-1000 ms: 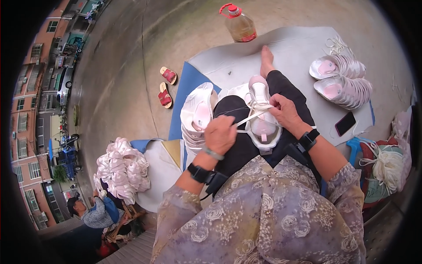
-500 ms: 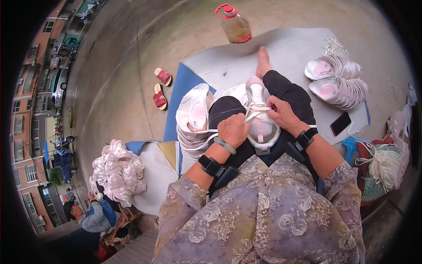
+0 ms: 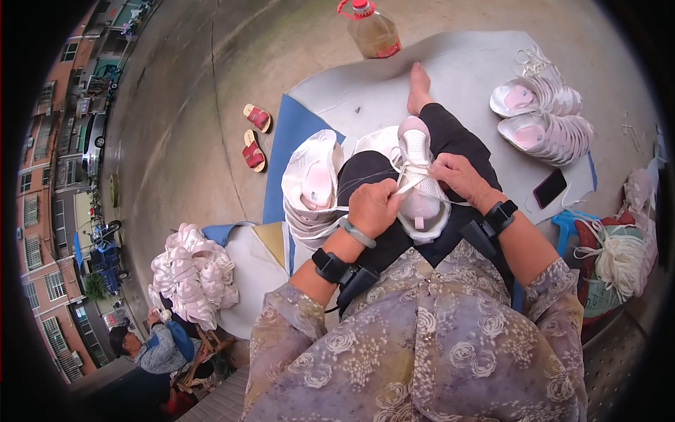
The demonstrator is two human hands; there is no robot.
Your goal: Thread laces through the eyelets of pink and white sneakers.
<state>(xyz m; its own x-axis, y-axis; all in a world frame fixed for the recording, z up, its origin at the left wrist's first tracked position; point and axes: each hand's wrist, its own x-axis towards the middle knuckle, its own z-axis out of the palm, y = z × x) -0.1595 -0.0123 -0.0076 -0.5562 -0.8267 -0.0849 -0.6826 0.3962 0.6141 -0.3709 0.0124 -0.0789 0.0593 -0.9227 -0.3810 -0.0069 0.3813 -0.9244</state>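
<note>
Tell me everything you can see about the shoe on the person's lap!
The shoe is a white sneaker with a pale pink lining and a thick white sole. Its upper looks like soft knit or mesh fabric. It lies on the person's black-trousered lap, opening upward, toe pointing away toward the bare foot. White laces cross its front. The left hand pinches a lace end at its left side, and the right hand holds the lace at its right side. It looks new and clean.
</note>
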